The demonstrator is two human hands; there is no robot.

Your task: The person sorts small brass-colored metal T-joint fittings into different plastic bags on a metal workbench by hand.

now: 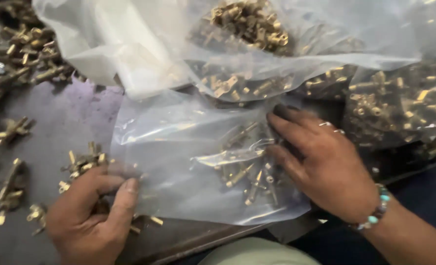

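Head view: two hands work one clear plastic bag (178,147) at frame centre. The left hand (88,216), lower left, pinches the bag's edge over brass fittings (83,164); the right hand (321,162), fingers spread, presses it. Three more filled bags (399,103) lie above.

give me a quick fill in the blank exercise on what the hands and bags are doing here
1. The right hand rests on a clear ____ bag.
2. The small fittings inside that bag are ____ coloured.
3. The left hand grips the bag's ____ edge.
4. A beaded ____ sits on the right wrist.

Missing words: plastic; brass; left; bracelet
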